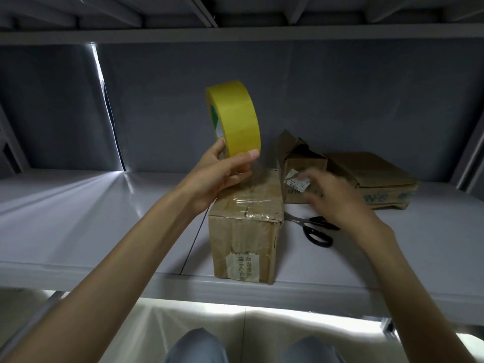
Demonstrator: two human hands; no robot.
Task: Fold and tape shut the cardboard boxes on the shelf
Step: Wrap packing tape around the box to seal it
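Holding tape roll (233,119) aloft — taping step, front box (245,226).

Left hand (222,174) pinches the yellow roll at its lower rim, thumb on the outer face; front box sits directly below this grip, flaps down, clear tape across the seam. Right hand (332,195) is blurred, fingers loosely curled, holding nothing I can make out. Scissors (314,227) lie just under it. Next, likely: find the free tape end — needs the right fingers.
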